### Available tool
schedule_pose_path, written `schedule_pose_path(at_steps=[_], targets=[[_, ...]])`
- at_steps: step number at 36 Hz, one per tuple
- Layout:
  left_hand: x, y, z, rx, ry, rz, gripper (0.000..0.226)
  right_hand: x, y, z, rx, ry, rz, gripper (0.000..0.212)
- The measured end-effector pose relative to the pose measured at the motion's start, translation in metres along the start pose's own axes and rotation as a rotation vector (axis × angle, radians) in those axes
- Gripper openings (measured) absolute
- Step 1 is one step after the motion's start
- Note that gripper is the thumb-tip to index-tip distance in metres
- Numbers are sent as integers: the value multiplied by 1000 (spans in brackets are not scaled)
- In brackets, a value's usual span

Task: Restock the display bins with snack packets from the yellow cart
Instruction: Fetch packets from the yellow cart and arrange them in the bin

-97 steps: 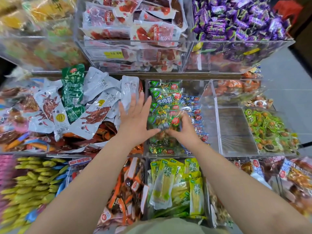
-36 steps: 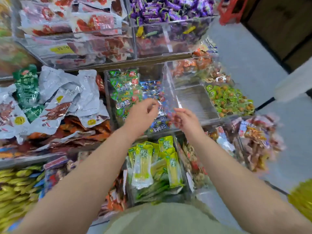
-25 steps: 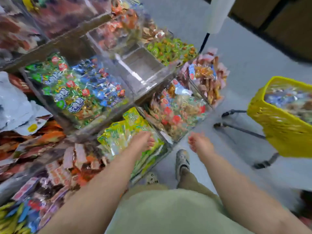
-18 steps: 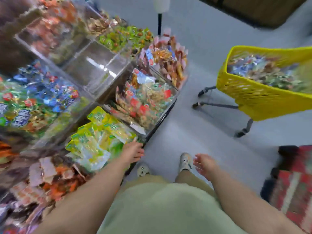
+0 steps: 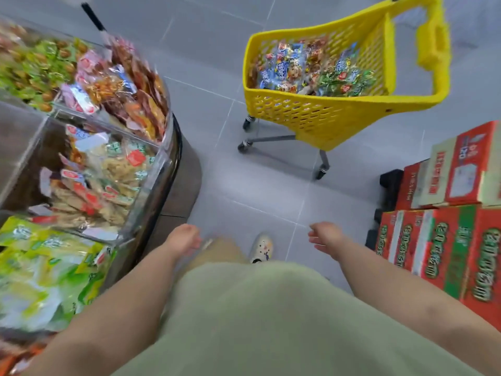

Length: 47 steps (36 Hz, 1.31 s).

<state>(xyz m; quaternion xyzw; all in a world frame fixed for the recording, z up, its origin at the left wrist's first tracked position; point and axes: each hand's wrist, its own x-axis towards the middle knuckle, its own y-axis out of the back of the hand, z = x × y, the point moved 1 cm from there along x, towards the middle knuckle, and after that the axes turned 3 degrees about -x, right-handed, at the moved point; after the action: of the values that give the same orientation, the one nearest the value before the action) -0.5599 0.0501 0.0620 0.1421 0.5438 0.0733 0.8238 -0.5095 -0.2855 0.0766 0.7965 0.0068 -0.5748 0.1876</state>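
- Display bins (image 5: 147, 196), clear-walled, are sitting at far left on a rounded stand; this side of the view is blurring with motion
- Lowest bin is holding green-and-yellow packets (image 5: 40, 272), heaped to its rim
- Middle bin is holding pale packets with red labels (image 5: 108, 175); the bin above it is carrying orange-brown packets (image 5: 130, 88), piled high; green-wrapped pieces (image 5: 32, 66) are lying in the bin at top left
- Left hand (image 5: 183, 240) is hanging just beside the stand, fingers loosely curled, grasping nothing
- One pale shoe (image 5: 261, 248) is showing on the grey tiled floor (image 5: 230, 172), between the two hands
- Right hand (image 5: 325, 238) is hanging relaxed, fingers loosely bent, carrying nothing
- Yellow cart (image 5: 311, 120) is standing on its wheels across the floor, well apart from both hands and from the bins; snack packets (image 5: 311, 69), blue, green and brown, are lying loose in its basket, covering the bottom
- Red-and-green cartons (image 5: 447, 253) are standing stacked at far right, closed
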Motion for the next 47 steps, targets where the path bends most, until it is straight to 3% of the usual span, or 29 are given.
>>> schedule_pose_path(at_steps=[10, 18, 27, 35, 42, 47], targets=[[44, -19, 92, 148, 38, -74, 17, 41, 28, -32, 124, -137, -53, 15], [100, -16, 198, 282, 28, -159, 14, 73, 43, -119, 155, -129, -18, 9], [146, -3, 325, 433, -83, -178, 15, 100, 65, -256, 250, -34, 11, 15], [192, -16, 414, 224, -74, -118, 11, 131, 105, -385, 253, 186, 67, 14], [229, -41, 471, 203, -79, -71, 17, 170, 134, -450, -126, 306, 243, 28], [247, -56, 511, 246, -110, 6, 12, 204, 147, -476, -459, 330, 204, 24]])
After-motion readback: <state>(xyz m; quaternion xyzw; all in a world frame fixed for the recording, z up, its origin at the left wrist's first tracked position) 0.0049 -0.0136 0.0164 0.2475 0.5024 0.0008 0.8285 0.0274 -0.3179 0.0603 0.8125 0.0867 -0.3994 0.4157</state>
